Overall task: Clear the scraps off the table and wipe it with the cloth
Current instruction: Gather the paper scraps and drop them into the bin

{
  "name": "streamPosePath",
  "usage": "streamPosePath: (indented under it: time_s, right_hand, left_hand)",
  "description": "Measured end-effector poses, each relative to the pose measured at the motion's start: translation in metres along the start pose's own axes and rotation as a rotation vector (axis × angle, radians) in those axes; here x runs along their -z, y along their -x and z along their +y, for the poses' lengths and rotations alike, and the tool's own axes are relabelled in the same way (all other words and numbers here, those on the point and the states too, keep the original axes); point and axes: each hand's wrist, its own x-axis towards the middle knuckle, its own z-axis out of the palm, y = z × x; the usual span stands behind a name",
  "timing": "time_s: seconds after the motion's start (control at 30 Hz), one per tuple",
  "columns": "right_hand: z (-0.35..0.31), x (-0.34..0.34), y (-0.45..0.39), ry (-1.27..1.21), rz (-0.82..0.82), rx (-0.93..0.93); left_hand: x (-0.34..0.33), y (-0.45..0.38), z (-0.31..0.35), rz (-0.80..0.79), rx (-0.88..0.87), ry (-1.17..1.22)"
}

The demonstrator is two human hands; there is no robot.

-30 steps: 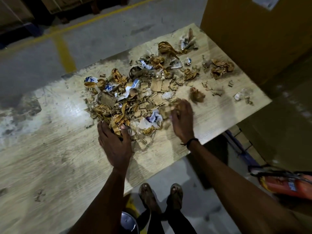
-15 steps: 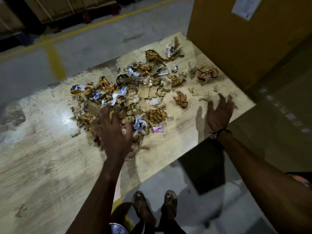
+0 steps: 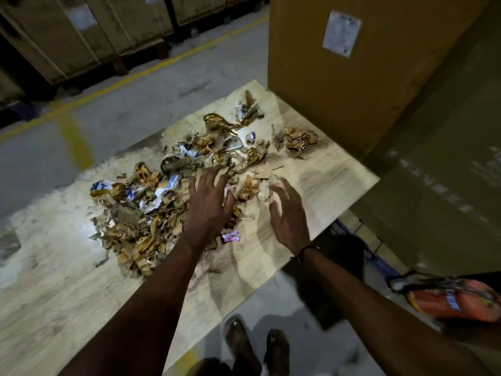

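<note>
Fingers of the left hand (image 3: 208, 198) spread wide over the heap of torn brown cardboard and paper scraps (image 3: 173, 196); the right hand (image 3: 284, 210), loosely open, flanks it. Raking could flick light pieces off the pale wooden table (image 3: 333, 180). No cloth visible.

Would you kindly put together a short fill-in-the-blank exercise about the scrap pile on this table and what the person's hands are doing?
1. The left hand is spread with straight fingers over the pile of ____ scraps.
2. A small ____ wrapper lies on the table between the two forearms.
3. The dark band sits on the wrist of the ____ hand.
4. A tall cardboard ____ stands at the table's far right corner.

Missing words: cardboard and paper; pink; right; box
</note>
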Motion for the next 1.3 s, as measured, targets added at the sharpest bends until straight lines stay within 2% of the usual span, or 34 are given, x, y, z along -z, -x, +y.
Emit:
streamPosePath:
  time_s: [0.07, 0.27, 0.4, 0.53, 0.77, 0.9, 0.97, 1.1, 1.2, 1.3]
  right_hand:
    - [0.017, 0.014, -0.02, 0.001, 0.019, -0.088]
    - [0.046, 0.008, -0.084, -0.01, -0.07, -0.257]
    - [0.044, -0.021, -0.107, -0.006, -0.126, -0.247]
    - [0.029, -0.057, -0.095, 0.061, -0.18, -0.238]
    - [-0.017, -0.069, -0.065, -0.061, -0.238, -0.184]
    - [-0.018, -0.042, -0.098, -0.047, -0.037, -0.192]
    - [-0.013, -0.025, -0.127, -0.035, 0.048, -0.197]
    - [0.021, 0.003, -0.184, 0.018, 0.107, -0.217]
    - [0.06, 0.005, -0.21, 0.215, 0.157, -0.19]
    - [0.092, -0.003, -0.226, 0.242, 0.184, -0.255]
  left_hand:
    - [-0.003, -0.011, 0.002, -0.059, -0.043, 0.001]
    - [-0.02, -0.083, 0.005, -0.276, -0.061, -0.037]
    - [-0.028, -0.134, -0.002, -0.45, -0.07, -0.081]
    - [-0.04, -0.142, -0.03, -0.579, -0.101, -0.072]
    - [-0.029, -0.112, -0.073, -0.504, -0.196, -0.031]
    - [-0.011, -0.14, -0.071, -0.251, -0.277, -0.05]
    - [-0.011, -0.168, -0.066, -0.202, -0.262, 0.009]
    - [-0.024, -0.237, -0.047, -0.226, -0.169, 0.078]
    - [-0.039, -0.284, -0.033, -0.31, -0.073, 0.115]
    - [-0.061, -0.325, -0.03, -0.415, -0.028, 0.153]
